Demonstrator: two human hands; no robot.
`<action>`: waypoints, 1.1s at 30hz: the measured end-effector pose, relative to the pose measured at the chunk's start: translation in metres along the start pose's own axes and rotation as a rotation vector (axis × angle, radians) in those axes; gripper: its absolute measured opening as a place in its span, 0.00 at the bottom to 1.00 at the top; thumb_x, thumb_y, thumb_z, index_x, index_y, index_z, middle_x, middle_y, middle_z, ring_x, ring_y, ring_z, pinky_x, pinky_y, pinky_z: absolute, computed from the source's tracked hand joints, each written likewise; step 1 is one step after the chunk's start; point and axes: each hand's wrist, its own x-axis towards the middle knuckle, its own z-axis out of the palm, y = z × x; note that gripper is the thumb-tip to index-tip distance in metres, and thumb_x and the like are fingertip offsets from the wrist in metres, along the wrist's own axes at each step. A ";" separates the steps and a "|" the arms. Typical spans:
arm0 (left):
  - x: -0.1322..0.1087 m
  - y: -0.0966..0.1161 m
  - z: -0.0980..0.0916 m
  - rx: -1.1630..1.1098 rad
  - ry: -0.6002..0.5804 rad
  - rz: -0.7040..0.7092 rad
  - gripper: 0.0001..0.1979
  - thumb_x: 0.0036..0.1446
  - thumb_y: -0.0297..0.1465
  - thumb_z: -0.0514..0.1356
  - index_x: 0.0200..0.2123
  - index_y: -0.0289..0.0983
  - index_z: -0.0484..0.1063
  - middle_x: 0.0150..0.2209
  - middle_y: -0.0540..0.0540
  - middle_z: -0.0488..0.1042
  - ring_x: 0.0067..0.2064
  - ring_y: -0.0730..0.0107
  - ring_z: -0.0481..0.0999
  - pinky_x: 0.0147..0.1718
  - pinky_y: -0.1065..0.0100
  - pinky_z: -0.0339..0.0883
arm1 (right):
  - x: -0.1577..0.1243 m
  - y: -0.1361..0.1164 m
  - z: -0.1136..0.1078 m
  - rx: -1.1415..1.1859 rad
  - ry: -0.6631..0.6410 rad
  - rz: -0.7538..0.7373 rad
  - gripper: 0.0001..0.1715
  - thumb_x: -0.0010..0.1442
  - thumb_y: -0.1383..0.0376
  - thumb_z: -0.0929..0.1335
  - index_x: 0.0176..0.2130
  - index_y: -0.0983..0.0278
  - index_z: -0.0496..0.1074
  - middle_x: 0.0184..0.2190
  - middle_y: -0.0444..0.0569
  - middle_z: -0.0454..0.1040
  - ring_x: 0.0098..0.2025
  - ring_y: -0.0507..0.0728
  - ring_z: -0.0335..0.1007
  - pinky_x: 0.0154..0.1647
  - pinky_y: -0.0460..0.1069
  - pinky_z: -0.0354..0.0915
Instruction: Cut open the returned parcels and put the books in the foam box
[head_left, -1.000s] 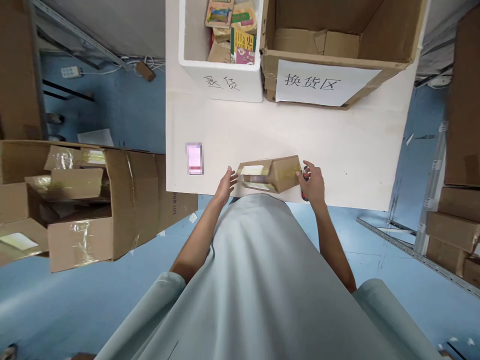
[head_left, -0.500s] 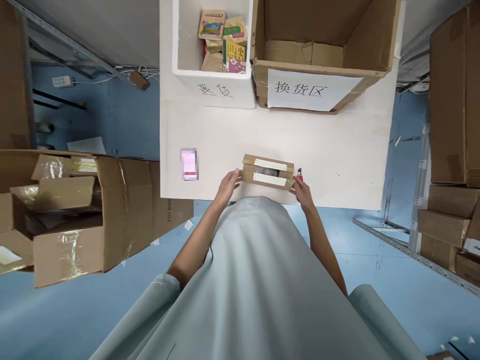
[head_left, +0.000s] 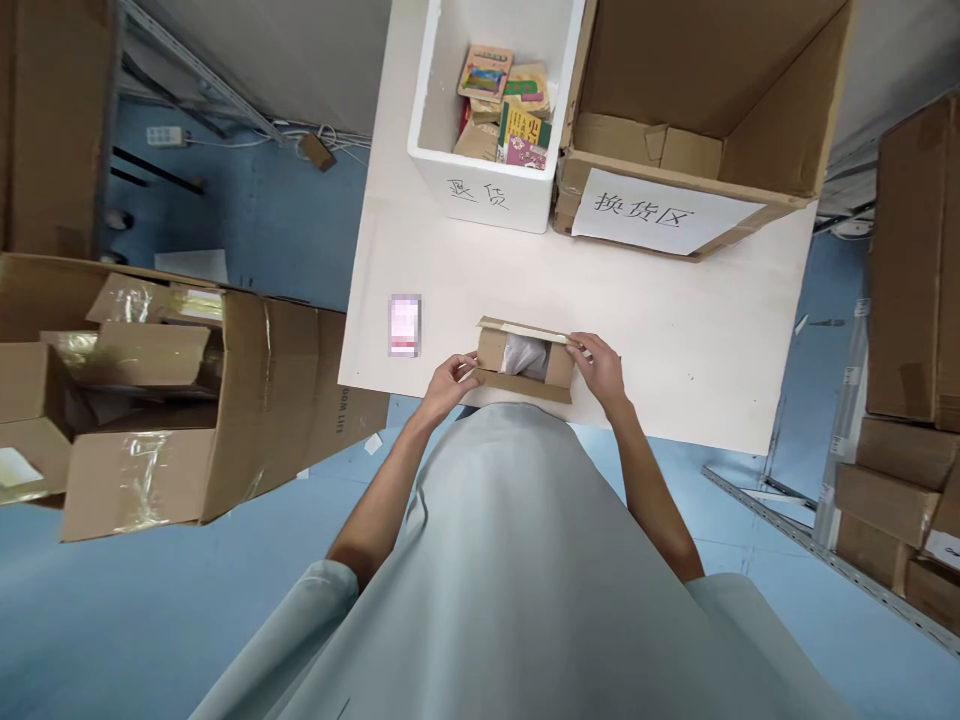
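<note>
A person in a pale grey-green garment [head_left: 525, 580] stands at the near edge of a white table [head_left: 675, 320], both hands on a small cardboard box [head_left: 559, 366] that sits at that edge, just in front of the body. The left hand [head_left: 448, 380] is closed on the box's left end, thumb and fingers pinching the cardboard; the right hand [head_left: 600, 368] grips the right end, its fingertips on the far flap. The box's top is open, and something white and crumpled [head_left: 523, 354] shows inside. To the left of the box, apart from it, lies a small pink-and-white item [head_left: 405, 325], blurred beyond reading. At the far side of the table stand two containers side by side: a white foam bin [head_left: 487, 195] with handwriting on its front, holding a pile of colourful packets [head_left: 506, 110], and a large open cardboard box [head_left: 765, 150] with a handwritten paper label [head_left: 660, 210] taped to its near wall. The floor [head_left: 225, 220] is blue. On the person's left a big open carton [head_left: 247, 400] with taped flaps rests on it, and a white power strip [head_left: 166, 136] lies by the wall. On the right, brown cartons [head_left: 900, 470] are stacked beside a grey metal rail [head_left: 825, 560].
</note>
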 end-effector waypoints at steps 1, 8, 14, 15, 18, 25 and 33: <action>0.001 -0.005 -0.001 -0.008 -0.016 0.007 0.25 0.45 0.38 0.77 0.44 0.41 0.73 0.74 0.32 0.71 0.74 0.40 0.72 0.69 0.44 0.70 | 0.007 -0.002 -0.001 -0.013 -0.003 0.015 0.27 0.78 0.48 0.64 0.61 0.61 0.80 0.64 0.57 0.80 0.57 0.60 0.80 0.58 0.55 0.77; 0.018 -0.041 0.008 0.060 0.057 -0.079 0.31 0.40 0.35 0.78 0.42 0.43 0.62 0.75 0.32 0.68 0.59 0.49 0.84 0.62 0.43 0.77 | 0.051 0.002 0.018 -0.052 0.114 0.322 0.38 0.74 0.41 0.67 0.63 0.69 0.76 0.41 0.53 0.85 0.44 0.60 0.79 0.49 0.53 0.72; 0.015 -0.043 0.004 0.289 0.061 0.093 0.33 0.49 0.28 0.72 0.58 0.39 0.67 0.75 0.28 0.66 0.67 0.43 0.79 0.69 0.41 0.72 | 0.053 -0.008 0.017 -0.157 0.124 0.371 0.29 0.72 0.52 0.69 0.63 0.67 0.74 0.50 0.58 0.83 0.52 0.62 0.78 0.56 0.54 0.70; 0.012 -0.039 0.002 0.363 0.062 0.170 0.37 0.50 0.27 0.71 0.63 0.38 0.67 0.75 0.28 0.65 0.73 0.40 0.73 0.73 0.39 0.67 | 0.049 -0.013 0.015 -0.189 0.148 0.361 0.29 0.72 0.53 0.69 0.64 0.67 0.73 0.53 0.58 0.82 0.53 0.62 0.77 0.56 0.54 0.69; 0.006 -0.022 -0.002 0.541 0.031 0.431 0.37 0.56 0.29 0.68 0.70 0.39 0.69 0.78 0.32 0.63 0.81 0.39 0.59 0.79 0.36 0.55 | 0.034 -0.031 0.013 -0.243 0.239 0.336 0.27 0.72 0.55 0.69 0.63 0.65 0.71 0.58 0.60 0.79 0.49 0.61 0.77 0.54 0.55 0.69; 0.020 0.020 0.011 0.788 -0.250 0.608 0.14 0.66 0.29 0.61 0.48 0.43 0.86 0.62 0.38 0.82 0.63 0.41 0.79 0.64 0.42 0.76 | -0.025 -0.069 0.017 -0.302 0.281 0.289 0.21 0.78 0.48 0.64 0.55 0.61 0.71 0.52 0.55 0.82 0.40 0.60 0.79 0.43 0.53 0.67; 0.029 0.040 0.015 1.311 -0.447 0.708 0.15 0.73 0.24 0.57 0.54 0.36 0.83 0.58 0.37 0.83 0.58 0.50 0.81 0.53 0.56 0.78 | -0.047 -0.080 0.030 -0.434 -0.034 0.182 0.14 0.79 0.56 0.68 0.43 0.59 0.79 0.47 0.53 0.87 0.49 0.64 0.83 0.47 0.53 0.71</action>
